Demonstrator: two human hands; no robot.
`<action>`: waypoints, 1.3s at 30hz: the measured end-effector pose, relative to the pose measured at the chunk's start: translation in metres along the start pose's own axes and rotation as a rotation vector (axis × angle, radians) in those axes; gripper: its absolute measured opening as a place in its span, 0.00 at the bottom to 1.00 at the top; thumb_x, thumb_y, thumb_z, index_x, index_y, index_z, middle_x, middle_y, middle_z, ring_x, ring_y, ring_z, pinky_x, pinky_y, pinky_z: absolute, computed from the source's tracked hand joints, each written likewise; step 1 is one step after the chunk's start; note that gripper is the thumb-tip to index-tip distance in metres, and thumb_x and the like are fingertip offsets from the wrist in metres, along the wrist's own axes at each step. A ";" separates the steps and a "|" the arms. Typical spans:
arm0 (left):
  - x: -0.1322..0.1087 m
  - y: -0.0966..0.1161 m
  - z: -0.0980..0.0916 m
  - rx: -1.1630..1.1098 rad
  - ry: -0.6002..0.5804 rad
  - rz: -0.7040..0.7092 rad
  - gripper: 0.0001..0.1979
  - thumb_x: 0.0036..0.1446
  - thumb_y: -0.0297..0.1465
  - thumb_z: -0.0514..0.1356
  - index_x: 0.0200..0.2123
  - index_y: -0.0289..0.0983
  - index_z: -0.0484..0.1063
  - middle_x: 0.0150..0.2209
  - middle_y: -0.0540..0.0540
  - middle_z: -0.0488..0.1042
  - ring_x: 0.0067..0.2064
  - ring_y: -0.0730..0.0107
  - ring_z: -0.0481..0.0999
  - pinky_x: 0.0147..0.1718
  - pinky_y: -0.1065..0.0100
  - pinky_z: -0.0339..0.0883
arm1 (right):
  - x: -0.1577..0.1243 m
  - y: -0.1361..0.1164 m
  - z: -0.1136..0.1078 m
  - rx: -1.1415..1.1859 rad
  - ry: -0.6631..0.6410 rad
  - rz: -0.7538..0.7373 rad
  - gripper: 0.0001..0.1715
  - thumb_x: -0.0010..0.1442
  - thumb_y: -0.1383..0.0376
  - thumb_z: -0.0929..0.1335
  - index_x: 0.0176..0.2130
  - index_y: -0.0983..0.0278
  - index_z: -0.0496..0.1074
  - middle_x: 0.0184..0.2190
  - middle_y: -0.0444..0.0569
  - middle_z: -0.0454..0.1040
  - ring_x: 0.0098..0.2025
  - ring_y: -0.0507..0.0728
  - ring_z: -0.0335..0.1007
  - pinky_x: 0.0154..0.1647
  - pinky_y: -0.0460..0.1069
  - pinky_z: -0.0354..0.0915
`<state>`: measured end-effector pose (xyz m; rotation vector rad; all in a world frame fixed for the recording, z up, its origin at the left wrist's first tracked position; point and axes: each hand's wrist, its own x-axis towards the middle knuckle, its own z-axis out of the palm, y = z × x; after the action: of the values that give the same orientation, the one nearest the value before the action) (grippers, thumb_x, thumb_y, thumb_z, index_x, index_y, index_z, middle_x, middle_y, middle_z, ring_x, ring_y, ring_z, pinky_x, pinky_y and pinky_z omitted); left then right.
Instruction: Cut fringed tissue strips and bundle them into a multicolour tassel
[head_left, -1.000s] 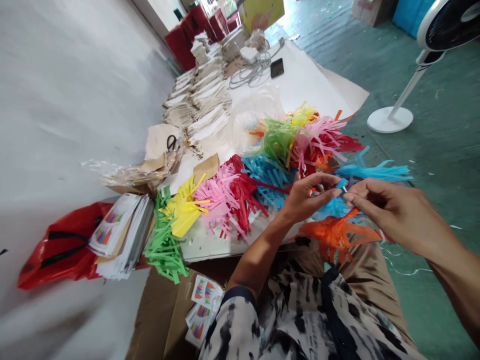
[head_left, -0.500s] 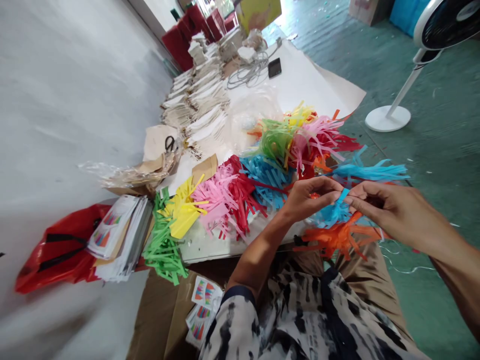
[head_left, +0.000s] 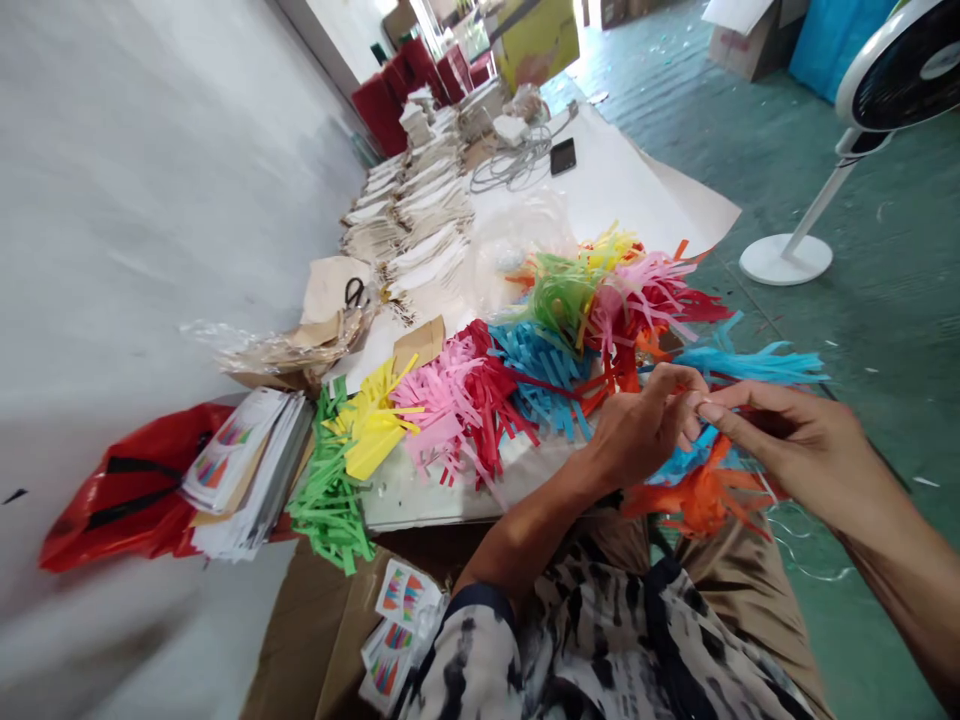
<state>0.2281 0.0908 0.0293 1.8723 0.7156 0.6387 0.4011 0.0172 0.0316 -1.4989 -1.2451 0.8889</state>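
Note:
My left hand (head_left: pixel 649 425) and my right hand (head_left: pixel 795 430) meet over the table's near right corner, fingertips pinched together. Between and below them hangs a blue paper tassel (head_left: pixel 686 462), its upper end hidden by my fingers. An orange paper tassel (head_left: pixel 701 497) dangles just beneath, over my lap. Behind my right hand, another blue tassel (head_left: pixel 757 362) spreads past the table edge. To the left lie fringed tassels in blue (head_left: pixel 538 365), red (head_left: pixel 491 400), pink (head_left: pixel 439 395), yellow (head_left: pixel 375 425) and green (head_left: pixel 330 500).
More mixed tassels (head_left: pixel 600 285) are heaped behind my hands. Stacked paper bundles (head_left: pixel 427 210), a coiled cable (head_left: pixel 514 160) and a black phone (head_left: pixel 562 156) occupy the far table. A red bag (head_left: pixel 135 490) and printed cards (head_left: pixel 247 470) sit left. A fan (head_left: pixel 795 255) stands right.
My left hand has turned inward and closed over the blue strip that showed between my fingertips. The whole view has shifted slightly, with the table appearing a little lower and further right.

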 end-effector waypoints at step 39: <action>0.031 0.000 -0.090 -0.275 0.376 0.001 0.17 0.60 0.40 0.66 0.26 0.37 0.67 0.53 0.46 0.77 0.34 0.78 0.65 0.32 0.66 0.61 | 0.029 0.011 0.013 0.072 0.044 0.075 0.24 0.58 0.43 0.74 0.40 0.59 0.79 0.27 0.45 0.81 0.27 0.53 0.69 0.28 0.48 0.63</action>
<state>0.1861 0.1676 0.0663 1.5153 0.8191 1.0515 0.3982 0.0485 0.0189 -1.5081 -1.1197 0.9350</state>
